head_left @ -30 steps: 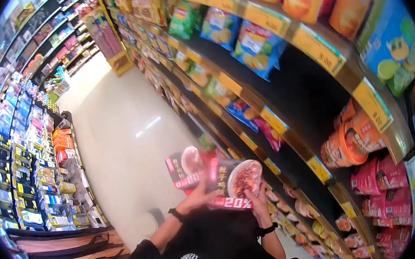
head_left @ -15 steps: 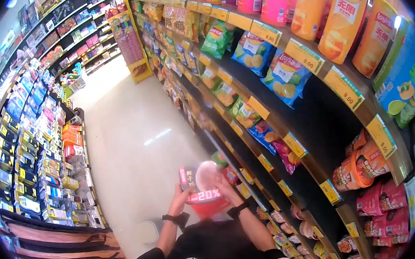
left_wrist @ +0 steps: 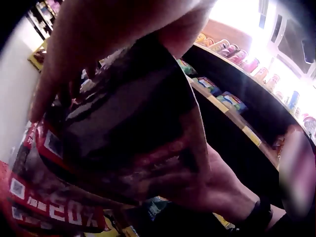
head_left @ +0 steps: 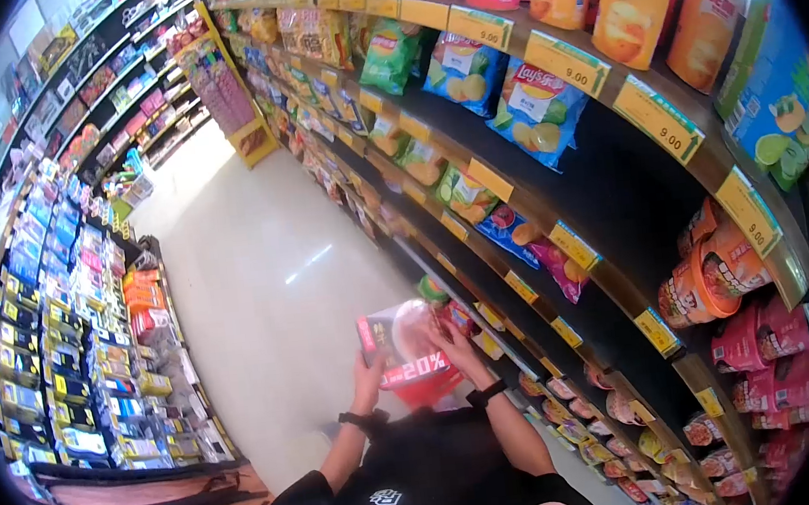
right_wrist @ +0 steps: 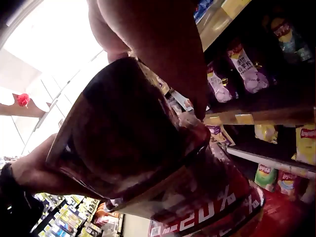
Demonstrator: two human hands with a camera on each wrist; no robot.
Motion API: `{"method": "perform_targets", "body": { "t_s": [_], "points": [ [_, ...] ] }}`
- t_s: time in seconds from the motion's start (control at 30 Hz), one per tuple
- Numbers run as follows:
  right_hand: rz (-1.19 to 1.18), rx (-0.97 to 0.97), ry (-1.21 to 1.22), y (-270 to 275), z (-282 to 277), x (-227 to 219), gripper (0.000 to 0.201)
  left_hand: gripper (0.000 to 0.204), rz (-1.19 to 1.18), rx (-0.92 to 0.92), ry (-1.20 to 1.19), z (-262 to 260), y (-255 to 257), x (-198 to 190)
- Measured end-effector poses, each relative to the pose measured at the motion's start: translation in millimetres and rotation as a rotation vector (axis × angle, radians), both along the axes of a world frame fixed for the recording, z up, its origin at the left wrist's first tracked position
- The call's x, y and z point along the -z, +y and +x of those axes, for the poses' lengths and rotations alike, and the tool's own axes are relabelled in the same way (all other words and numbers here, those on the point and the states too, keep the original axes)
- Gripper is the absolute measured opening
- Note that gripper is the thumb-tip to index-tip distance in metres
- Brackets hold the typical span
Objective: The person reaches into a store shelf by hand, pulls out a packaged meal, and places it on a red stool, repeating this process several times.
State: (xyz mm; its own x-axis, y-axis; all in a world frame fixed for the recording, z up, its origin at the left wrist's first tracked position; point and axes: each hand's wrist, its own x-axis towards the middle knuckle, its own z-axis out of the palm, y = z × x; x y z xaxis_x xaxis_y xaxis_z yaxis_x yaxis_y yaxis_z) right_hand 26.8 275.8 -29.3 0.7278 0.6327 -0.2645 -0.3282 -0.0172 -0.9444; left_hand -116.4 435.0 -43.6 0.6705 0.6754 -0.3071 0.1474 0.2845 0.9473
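Observation:
In the head view a dark and red food package (head_left: 404, 345) marked "20%" is held in front of the chest, with something red below it. My left hand (head_left: 369, 380) grips its left side, and my right hand (head_left: 463, 356) holds the right side with fingers over its front. Up close in the left wrist view the package (left_wrist: 133, 118) is dark, with the left hand (left_wrist: 118, 29) at its top and the other hand (left_wrist: 202, 182) behind it. The right wrist view shows the package (right_wrist: 128, 133) under the right hand (right_wrist: 158, 44).
Shelves (head_left: 562, 62) with chip bags (head_left: 537, 108) and tubes (head_left: 638, 1) line the right side, with orange cups (head_left: 709, 277) lower down. At left stands a rack of small packaged goods (head_left: 65, 373). A pale floor aisle (head_left: 257, 237) runs between them.
A second ago two packages showed side by side; now they appear together, the left hand at the left side. Since half a second ago the hands and package have shifted slightly right.

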Motion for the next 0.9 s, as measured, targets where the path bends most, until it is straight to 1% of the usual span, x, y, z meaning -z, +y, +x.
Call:
{"method": "perform_targets", "body": {
  "t_s": [0.03,0.07,0.13,0.17,0.2,0.27,0.3,0.4,0.43,0.47,0.53,0.57,0.67,0.7,0.77,0.8,0.87,0.9],
  "points": [
    [0.031,-0.014,0.049,-6.3,-0.1,-23.5,0.064,0.039,0.007,0.006,0.011,-0.5,1.3,7.2],
    [-0.006,0.023,0.006,-9.0,2.0,-6.5,0.064,0.038,0.011,0.008,0.026,-2.4,3.1,15.7],
    [-0.090,0.096,-0.068,-14.7,1.8,47.9,0.063,0.038,0.050,0.042,0.042,-4.4,4.5,11.5],
    [-0.061,0.114,-0.111,-17.7,1.7,59.6,0.062,0.038,0.085,0.053,0.045,-6.2,4.8,12.4],
    [-0.045,0.120,-0.072,-20.9,-0.9,58.3,0.064,0.039,0.119,0.064,0.044,-6.7,5.5,10.6],
    [-0.014,0.132,-0.004,-27.8,-2.3,54.2,0.069,0.040,0.116,0.072,0.058,-8.2,6.8,5.9],
    [-0.079,0.104,-0.067,-29.7,-1.1,58.5,0.068,0.041,0.113,0.075,0.067,-9.2,7.8,5.0],
    [-0.036,0.145,0.005,-33.4,-8.2,77.3,0.068,0.059,0.101,0.012,-0.011,-12.5,10.4,18.5],
    [-0.026,0.153,0.011,-32.6,-8.3,84.5,0.068,0.065,0.075,0.058,0.014,-14.3,13.9,19.3],
    [-0.009,0.158,0.013,-35.4,-12.2,91.3,0.067,0.064,0.072,0.047,-0.009,-16.1,13.3,20.7],
    [0.034,0.170,0.007,-33.0,-9.4,84.3,0.065,0.063,0.075,0.026,-0.066,-13.2,8.3,4.0],
    [0.006,0.200,0.057,-32.0,-9.4,83.4,0.063,0.059,0.144,0.003,-0.014,-11.9,7.7,-5.3],
    [-0.023,0.291,-0.025,-31.1,-7.0,65.2,0.062,0.056,0.167,-0.088,0.047,-17.8,13.6,-4.3],
    [-0.006,0.334,-0.066,-27.9,-5.5,65.0,0.058,0.055,0.190,-0.100,0.055,-19.9,16.0,-2.2],
    [-0.020,0.328,-0.091,-30.6,-5.2,65.1,0.051,0.052,0.233,-0.116,0.073,-24.6,19.1,3.1],
    [-0.028,0.329,-0.099,-31.0,-5.6,57.4,0.048,0.051,0.232,-0.091,0.047,-26.3,19.6,8.1],
    [-0.061,0.172,-0.033,-28.7,-6.0,42.9,0.046,0.048,0.227,-0.038,-0.005,-28.7,18.7,18.6],
    [-0.075,0.094,-0.001,-26.9,-6.4,33.4,0.046,0.047,0.200,0.052,0.029,-28.3,16.1,18.3]
  ]
}}
